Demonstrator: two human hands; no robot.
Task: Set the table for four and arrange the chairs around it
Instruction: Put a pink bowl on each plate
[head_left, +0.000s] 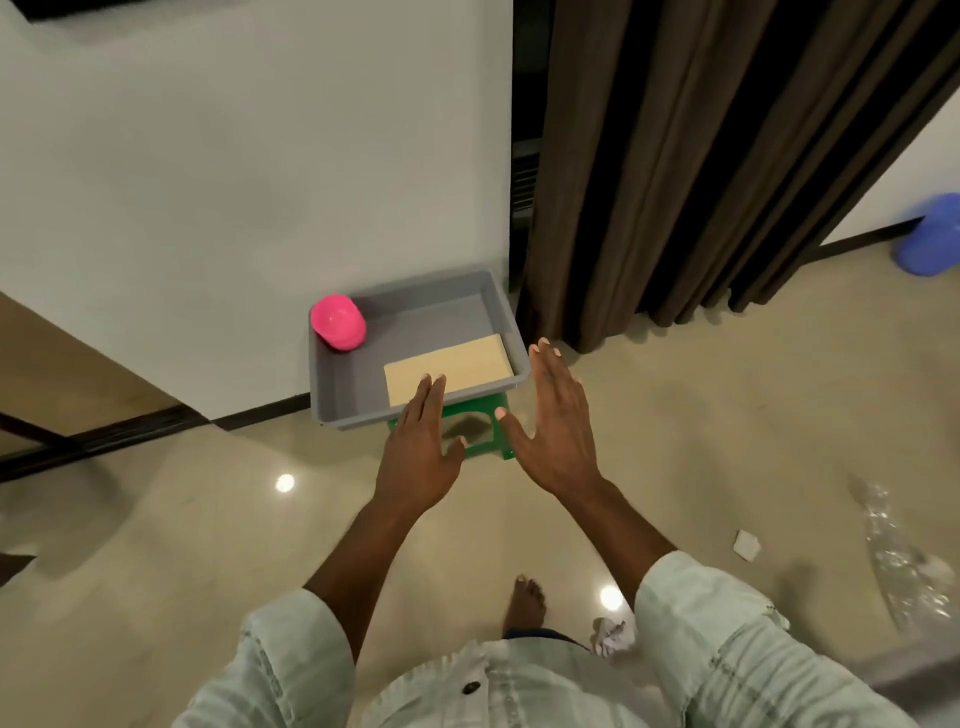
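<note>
Seen from the head camera, looking down at a glossy beige floor. At frame centre, a grey tray perched on a small green stool, pushed up against a white wall in the upper left of the frame. In the tray's far left corner, a pink bowl, tipped on its side against the tray wall. In the tray's near right part, a flat cream mat lying lengthwise, its right end close to the tray's right wall.

Left hand stretched forward just below frame centre, fingers straight and together, tips over the near edge of the cream mat; grip wide, holding nothing. Touching the mat or hovering above it: cannot tell. Right hand just right of the tray, palm facing inward, fingers straight, thumb spread toward the stool; grip wide, holding nothing, apart from the tray's right rim.

Brown curtain hanging in the upper right, reaching the floor just behind the tray. Blue container at the far right edge. Crumpled clear plastic on the floor at lower right, a small white scrap beside it. Bare foot at the bottom centre, pale green sleeves across the lower frame.
</note>
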